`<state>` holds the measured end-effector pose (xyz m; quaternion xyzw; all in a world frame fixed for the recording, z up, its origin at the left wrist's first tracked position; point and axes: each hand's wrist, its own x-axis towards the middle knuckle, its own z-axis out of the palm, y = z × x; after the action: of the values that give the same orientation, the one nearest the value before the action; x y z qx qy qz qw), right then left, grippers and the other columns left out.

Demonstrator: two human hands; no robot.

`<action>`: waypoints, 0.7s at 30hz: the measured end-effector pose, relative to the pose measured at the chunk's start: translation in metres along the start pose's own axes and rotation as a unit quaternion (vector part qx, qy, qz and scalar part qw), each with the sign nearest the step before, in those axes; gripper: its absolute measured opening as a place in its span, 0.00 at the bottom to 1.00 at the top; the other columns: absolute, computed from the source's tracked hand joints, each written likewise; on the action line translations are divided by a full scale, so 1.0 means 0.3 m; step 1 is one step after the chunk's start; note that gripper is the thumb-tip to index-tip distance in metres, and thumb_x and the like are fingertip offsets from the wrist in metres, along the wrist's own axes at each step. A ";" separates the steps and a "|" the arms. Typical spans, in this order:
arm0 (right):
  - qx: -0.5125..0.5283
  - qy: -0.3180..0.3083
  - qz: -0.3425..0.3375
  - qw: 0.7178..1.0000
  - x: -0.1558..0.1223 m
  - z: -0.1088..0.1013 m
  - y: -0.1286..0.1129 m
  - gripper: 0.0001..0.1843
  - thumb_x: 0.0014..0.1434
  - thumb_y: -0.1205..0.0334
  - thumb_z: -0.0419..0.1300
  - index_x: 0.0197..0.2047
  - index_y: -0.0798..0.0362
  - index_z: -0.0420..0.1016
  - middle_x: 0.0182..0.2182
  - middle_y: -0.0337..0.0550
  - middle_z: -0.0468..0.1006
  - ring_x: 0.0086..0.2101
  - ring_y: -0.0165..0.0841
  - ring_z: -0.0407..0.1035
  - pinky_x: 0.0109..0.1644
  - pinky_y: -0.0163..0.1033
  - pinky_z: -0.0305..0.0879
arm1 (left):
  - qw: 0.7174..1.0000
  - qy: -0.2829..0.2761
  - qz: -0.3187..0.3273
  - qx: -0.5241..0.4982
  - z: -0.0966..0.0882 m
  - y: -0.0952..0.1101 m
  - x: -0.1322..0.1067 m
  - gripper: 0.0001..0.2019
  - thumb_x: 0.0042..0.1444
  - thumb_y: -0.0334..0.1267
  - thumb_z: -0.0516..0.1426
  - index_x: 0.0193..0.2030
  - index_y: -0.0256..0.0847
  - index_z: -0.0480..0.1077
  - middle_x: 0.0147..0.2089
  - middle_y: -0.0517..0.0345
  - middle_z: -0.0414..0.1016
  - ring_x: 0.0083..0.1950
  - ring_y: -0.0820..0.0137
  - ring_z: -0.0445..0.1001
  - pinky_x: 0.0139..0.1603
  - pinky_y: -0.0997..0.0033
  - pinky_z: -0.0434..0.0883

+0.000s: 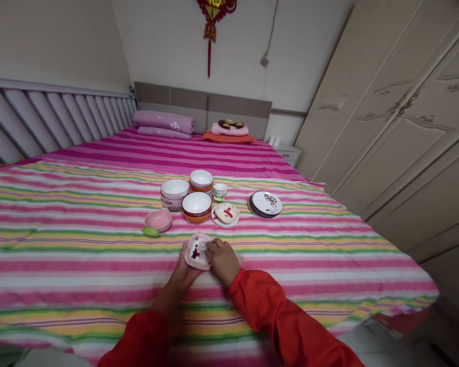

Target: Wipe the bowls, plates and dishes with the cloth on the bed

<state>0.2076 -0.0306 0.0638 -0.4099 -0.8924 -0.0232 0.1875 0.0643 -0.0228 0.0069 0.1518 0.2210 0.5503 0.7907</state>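
Note:
My left hand (185, 271) is closed around the lower left edge of a small pink-rimmed dish (197, 252), which is tilted toward me and has a dark and red cartoon figure inside. The fingers of my right hand (224, 260) are bunched against the dish's right side. A thin white tissue-like cloth shows at those fingertips, mostly hidden by the hand. Just beyond sit a pink bowl (158, 219) with a green spoon-like piece (150, 231) beside it, and a cream square dish (227, 213) on a white plate (216, 220).
White-lined bowls stand stacked at the left (175, 189), back (201, 178) and front (197, 204). Small white cups (220, 188) and a pile of plates (266, 203) are to their right. Everything rests on a striped bedspread (80, 255); a wardrobe (398, 127) flanks the bed.

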 end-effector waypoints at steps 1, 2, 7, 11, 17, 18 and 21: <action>-0.006 0.013 -0.006 1.000 0.005 0.009 0.000 0.11 0.64 0.67 0.52 0.43 0.53 0.76 0.49 0.48 0.75 0.49 0.41 0.63 0.46 0.45 0.63 | 1.000 -0.007 -0.006 -0.015 0.003 0.002 -0.001 0.27 0.58 0.57 0.48 0.49 0.36 0.71 0.48 0.46 0.77 0.51 0.60 0.73 0.57 0.53 0.65; -0.007 0.024 -0.017 1.000 0.010 0.020 -0.002 0.13 0.65 0.67 0.50 0.47 0.53 0.75 0.53 0.48 0.72 0.52 0.41 0.61 0.48 0.46 0.62 | 1.000 -0.009 -0.007 -0.021 0.004 0.004 -0.001 0.26 0.58 0.56 0.48 0.50 0.37 0.71 0.48 0.47 0.77 0.53 0.60 0.72 0.58 0.53 0.64; 0.001 0.021 -0.031 0.999 0.023 0.043 -0.015 0.17 0.65 0.67 0.48 0.55 0.53 0.70 0.61 0.44 0.64 0.59 0.42 0.53 0.53 0.48 0.58 | 0.999 0.016 -0.007 -0.035 0.005 0.008 -0.002 0.23 0.60 0.53 0.47 0.48 0.40 0.72 0.47 0.52 0.78 0.53 0.62 0.73 0.59 0.54 0.64; 0.032 0.000 0.047 0.998 -0.011 0.008 -0.040 0.14 0.62 0.66 0.53 0.49 0.52 0.74 0.56 0.45 0.70 0.53 0.42 0.60 0.50 0.46 0.59 | 1.000 0.011 -0.004 -0.009 0.009 0.003 -0.007 0.23 0.60 0.54 0.47 0.46 0.39 0.73 0.43 0.50 0.79 0.49 0.62 0.75 0.57 0.54 0.66; 0.149 0.036 0.100 0.983 -0.065 0.000 -0.120 0.12 0.52 0.72 0.54 0.37 0.54 0.76 0.38 0.48 0.76 0.41 0.40 0.64 0.46 0.44 0.62 | 0.998 0.034 -0.015 0.041 0.022 0.006 -0.023 0.27 0.58 0.58 0.47 0.44 0.35 0.73 0.39 0.50 0.79 0.45 0.61 0.76 0.51 0.57 0.71; 0.182 0.053 0.111 0.976 -0.064 0.002 -0.130 0.14 0.52 0.73 0.53 0.36 0.53 0.76 0.36 0.46 0.76 0.40 0.39 0.65 0.46 0.43 0.63 | 0.998 0.037 -0.015 0.042 0.020 0.006 -0.024 0.28 0.58 0.58 0.47 0.43 0.35 0.74 0.38 0.50 0.79 0.44 0.61 0.77 0.51 0.58 0.71; 0.258 0.105 0.103 0.955 -0.042 -0.002 -0.155 0.21 0.52 0.75 0.49 0.43 0.51 0.76 0.42 0.45 0.76 0.45 0.37 0.66 0.51 0.43 0.62 | 0.998 0.021 0.022 0.046 0.002 0.004 -0.021 0.26 0.59 0.57 0.47 0.42 0.36 0.74 0.37 0.51 0.79 0.43 0.63 0.76 0.49 0.60 0.72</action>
<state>0.1808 -0.0705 0.0651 -0.4321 -0.7962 0.1842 0.3813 0.0618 -0.0283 0.0090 0.1814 0.2595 0.5597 0.7658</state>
